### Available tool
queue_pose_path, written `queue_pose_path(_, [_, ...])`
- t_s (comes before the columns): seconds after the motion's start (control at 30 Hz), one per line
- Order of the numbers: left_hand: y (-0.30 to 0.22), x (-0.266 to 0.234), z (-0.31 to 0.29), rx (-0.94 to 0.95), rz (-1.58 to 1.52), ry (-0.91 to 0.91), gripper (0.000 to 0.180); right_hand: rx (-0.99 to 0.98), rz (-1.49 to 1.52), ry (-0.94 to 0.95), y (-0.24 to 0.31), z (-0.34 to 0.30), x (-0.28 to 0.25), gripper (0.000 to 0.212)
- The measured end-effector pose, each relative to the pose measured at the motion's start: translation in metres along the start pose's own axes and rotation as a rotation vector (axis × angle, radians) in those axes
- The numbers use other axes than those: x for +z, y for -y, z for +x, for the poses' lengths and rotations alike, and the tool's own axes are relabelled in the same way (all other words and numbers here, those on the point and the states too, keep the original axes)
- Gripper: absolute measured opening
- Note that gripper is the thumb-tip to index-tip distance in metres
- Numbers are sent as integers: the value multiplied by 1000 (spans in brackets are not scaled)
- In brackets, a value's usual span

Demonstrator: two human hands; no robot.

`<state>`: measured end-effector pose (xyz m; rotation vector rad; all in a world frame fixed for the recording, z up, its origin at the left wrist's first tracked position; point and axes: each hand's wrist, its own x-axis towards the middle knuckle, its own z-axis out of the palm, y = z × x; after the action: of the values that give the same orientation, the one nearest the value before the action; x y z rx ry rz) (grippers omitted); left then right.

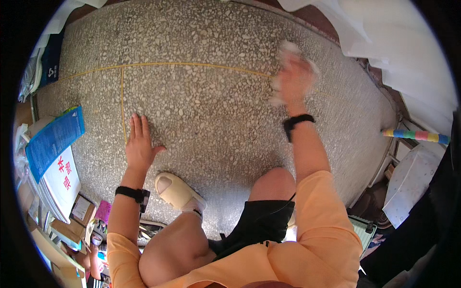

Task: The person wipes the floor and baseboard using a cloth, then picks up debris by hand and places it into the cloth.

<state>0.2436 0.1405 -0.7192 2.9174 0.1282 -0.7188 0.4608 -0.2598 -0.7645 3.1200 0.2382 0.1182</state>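
Observation:
My left hand [139, 150] lies flat on the speckled stone floor [206, 115], its fingers stretched forward and its thumb out to the side. It holds nothing and rests beside a thin yellow line [122, 96] set in the floor. Farther forward and to the right, my right hand [294, 79] is smeared by motion. A white cloth [290, 46] shows around its edges, pressed under the palm against the floor. Blur hides exactly how the fingers grip it. Dark bands circle both my wrists.
A blue packet [56, 137] lies on stacked white sheets [65, 185] at the left, above boxes and clutter. White curtain fabric [384, 43] hangs at the far right. A multicoloured rod [417, 136] and a pale patterned box [413, 180] are on the right. My slippered foot [176, 190] is close by.

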Motion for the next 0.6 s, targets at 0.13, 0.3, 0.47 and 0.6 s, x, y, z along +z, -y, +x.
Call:
queue_pose_path(0.13, [1,-2,0,4,38,16,115,864,119,176,-136,-45,-16,68])
queue_pose_path(0.3, [-13,-1,13,10,-6,41,115,821,-125,86,-255,-68,52,66])
queue_pose_path(0.47, [5,5,1,32,64,9,116,386,128,-167,-67,75,48,57])
queue_pose_path(0.6, [0,0,2,27,73,22,115,65,339,-83,98,122,35,56])
